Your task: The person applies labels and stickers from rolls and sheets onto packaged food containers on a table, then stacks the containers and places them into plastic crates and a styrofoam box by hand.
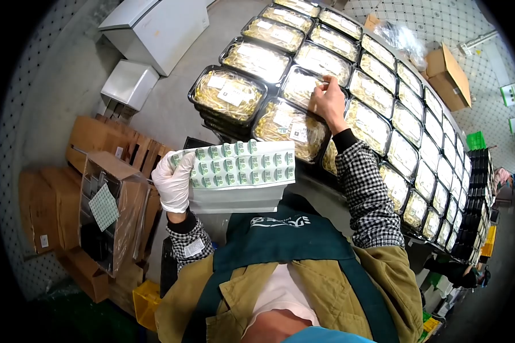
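Note:
My left hand (174, 182), in a white glove, is closed on the left end of a sheet of green-and-white stickers (240, 166), which spreads out in front of the apron. My bare right hand (329, 104) is over a black tray of sprouts (301, 86) under clear film, its fingers bent together near the tray's right edge. Whether a sticker is between those fingertips is too small to tell. Just below lies another wrapped tray (289, 128) with white labels, and to the upper left stands a stack topped by a labelled tray (228, 94).
Rows of wrapped trays (406, 126) run off to the right. At the left are an open carton (111, 211) with a sticker sheet on it, wooden pallets and a white cabinet (160, 34). Another carton (447, 77) lies at the upper right. Part of another person shows at the lower right.

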